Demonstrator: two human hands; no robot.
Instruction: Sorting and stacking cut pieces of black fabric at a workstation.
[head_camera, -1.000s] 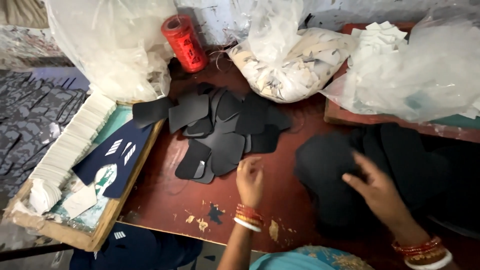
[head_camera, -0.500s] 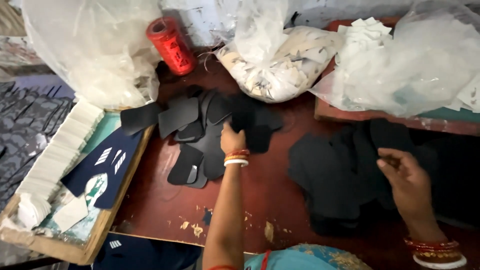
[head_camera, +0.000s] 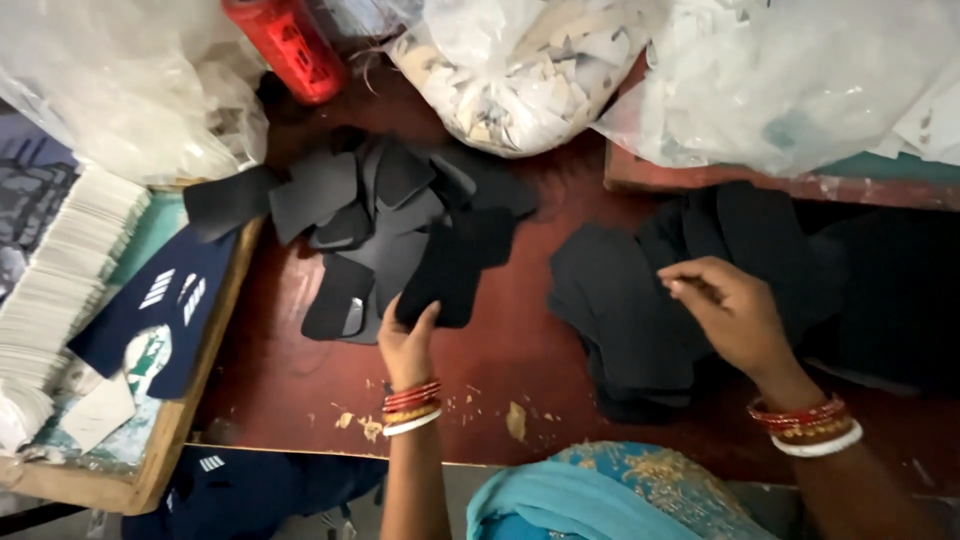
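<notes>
Head view: the left hand (head_camera: 408, 343) pinches a black piece (head_camera: 455, 268) by its lower edge, lifting it off the pile (head_camera: 370, 215) of black pieces at the table's (head_camera: 500, 360) middle. The right hand (head_camera: 735, 315), fingers curled together, pinches black cloth (head_camera: 640, 320) lying toward the table's right side. A red spool (head_camera: 285, 45) stands at the far edge, beside plastic bags (head_camera: 520, 60). A tray (head_camera: 150, 470) of white cards (head_camera: 60, 290) sits at the left edge.

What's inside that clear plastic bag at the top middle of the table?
The clear plastic bag holds whitish, torn-looking scraps pressed against its wall. What lies deeper inside is covered by those outer scraps and the crumpled plastic.
</notes>
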